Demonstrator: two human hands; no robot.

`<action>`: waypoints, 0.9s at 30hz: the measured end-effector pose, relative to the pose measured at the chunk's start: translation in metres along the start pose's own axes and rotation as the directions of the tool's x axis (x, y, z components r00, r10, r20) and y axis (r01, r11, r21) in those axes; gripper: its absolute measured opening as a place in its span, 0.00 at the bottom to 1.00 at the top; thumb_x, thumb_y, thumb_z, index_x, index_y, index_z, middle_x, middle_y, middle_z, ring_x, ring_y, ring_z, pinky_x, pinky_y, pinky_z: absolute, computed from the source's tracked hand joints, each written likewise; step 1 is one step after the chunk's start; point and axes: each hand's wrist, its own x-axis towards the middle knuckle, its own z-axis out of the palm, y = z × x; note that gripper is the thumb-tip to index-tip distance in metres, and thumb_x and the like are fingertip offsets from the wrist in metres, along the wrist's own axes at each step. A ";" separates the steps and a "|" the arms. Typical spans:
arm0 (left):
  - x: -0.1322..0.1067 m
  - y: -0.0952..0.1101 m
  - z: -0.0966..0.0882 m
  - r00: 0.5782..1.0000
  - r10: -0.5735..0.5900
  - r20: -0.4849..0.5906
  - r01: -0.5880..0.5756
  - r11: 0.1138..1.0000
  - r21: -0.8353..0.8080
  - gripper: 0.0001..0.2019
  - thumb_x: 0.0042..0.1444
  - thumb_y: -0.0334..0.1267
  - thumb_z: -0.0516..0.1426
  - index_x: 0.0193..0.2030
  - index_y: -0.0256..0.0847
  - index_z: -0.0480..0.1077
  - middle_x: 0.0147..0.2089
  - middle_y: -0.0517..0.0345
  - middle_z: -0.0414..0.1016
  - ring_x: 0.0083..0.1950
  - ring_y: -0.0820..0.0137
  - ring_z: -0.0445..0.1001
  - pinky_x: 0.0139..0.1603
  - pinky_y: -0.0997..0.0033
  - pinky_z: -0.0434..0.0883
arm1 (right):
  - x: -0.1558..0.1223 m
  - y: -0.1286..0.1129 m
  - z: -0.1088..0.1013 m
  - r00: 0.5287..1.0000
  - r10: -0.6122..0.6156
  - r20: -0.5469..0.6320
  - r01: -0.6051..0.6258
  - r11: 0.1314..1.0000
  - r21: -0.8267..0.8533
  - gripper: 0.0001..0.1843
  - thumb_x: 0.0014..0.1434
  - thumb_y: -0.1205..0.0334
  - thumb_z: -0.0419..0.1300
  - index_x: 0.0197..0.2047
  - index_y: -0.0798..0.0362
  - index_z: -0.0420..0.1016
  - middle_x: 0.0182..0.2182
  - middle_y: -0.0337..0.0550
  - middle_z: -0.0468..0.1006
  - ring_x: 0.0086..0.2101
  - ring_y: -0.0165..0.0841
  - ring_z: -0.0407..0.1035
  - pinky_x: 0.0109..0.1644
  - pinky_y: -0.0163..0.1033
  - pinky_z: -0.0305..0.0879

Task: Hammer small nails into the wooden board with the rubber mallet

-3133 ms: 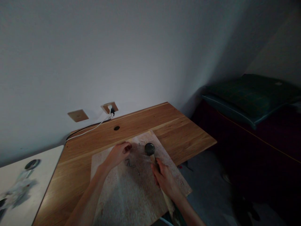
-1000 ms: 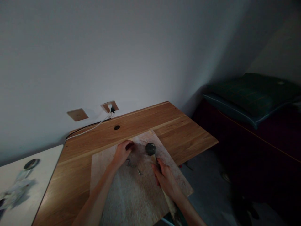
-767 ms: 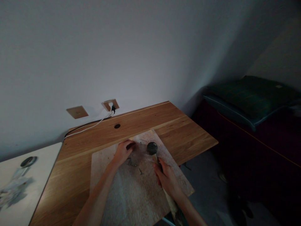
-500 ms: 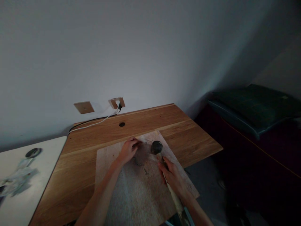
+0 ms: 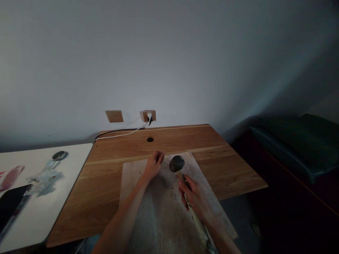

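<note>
In the head view my right hand [image 5: 192,194] is wrapped round the pale handle of a hammer with a dark, rounded head [image 5: 177,163]. The hammer head is above the far part of a light wooden board [image 5: 159,222]. My left hand [image 5: 155,164] is at the board's far edge, left of the hammer head, its fingertips pinched together. Whatever lies between those fingertips is too small and dim to name. A few small metal pieces, perhaps nails [image 5: 173,194], lie on the board between my hands, blurred.
The board rests on a wooden desk [image 5: 106,176] against the wall. Cables run from a wall socket [image 5: 149,116] along the desk's back edge. At left, a white table [image 5: 71,173] holds a tape roll [image 5: 59,155], crumpled plastic [image 5: 46,181] and a dark flat device [image 5: 12,204]. A dark cushion [image 5: 299,144] is at right.
The view has swung left, so the scene sits further right. My left hand has drawn its fingers closer together and moved nearer the hammer head. My right hand keeps hold of the hammer.
</note>
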 end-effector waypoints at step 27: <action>-0.023 0.039 -0.036 0.856 0.066 0.514 -0.293 0.879 0.376 0.12 0.50 0.26 0.55 0.38 0.42 0.77 0.39 0.54 0.79 0.39 0.63 0.78 0.42 0.68 0.71 | -0.025 0.055 -0.018 0.994 0.002 -0.112 -0.011 0.997 -0.078 0.25 0.62 0.33 0.53 0.37 0.49 0.67 0.18 0.30 0.64 0.16 0.27 0.58 0.19 0.33 0.55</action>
